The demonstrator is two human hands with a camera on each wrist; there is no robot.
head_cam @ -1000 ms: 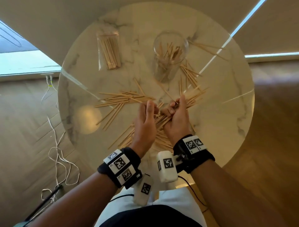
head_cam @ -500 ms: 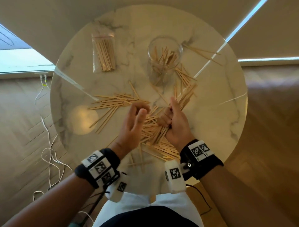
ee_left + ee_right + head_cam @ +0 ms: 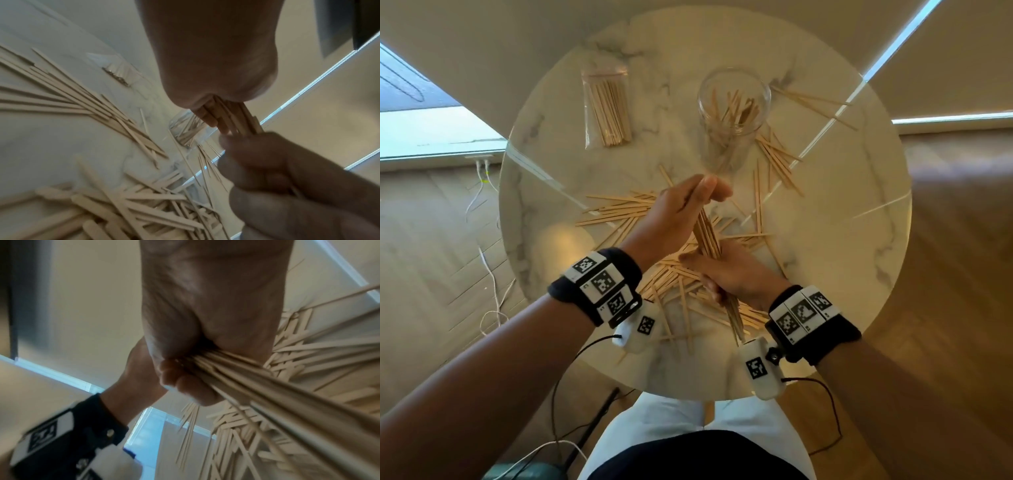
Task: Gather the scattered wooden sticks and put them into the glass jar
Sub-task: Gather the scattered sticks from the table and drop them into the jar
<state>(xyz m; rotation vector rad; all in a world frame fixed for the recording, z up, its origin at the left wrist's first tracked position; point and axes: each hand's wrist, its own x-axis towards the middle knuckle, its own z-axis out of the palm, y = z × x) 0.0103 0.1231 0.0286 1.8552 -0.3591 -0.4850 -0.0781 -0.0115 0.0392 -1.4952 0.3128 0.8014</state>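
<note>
Left hand (image 3: 681,209) and right hand (image 3: 736,277) both gripping one stick bundle (image 3: 709,236) above loose sticks (image 3: 619,212); glass jar (image 3: 732,113) standing at 12 o'clock.

Head camera looks steeply down on the round bench (image 3: 842,246) from above. Both wrist cameras sit close under the palms, facing up and forward. All three share the stick bundle (image 3: 707,233) over the bench.
</note>
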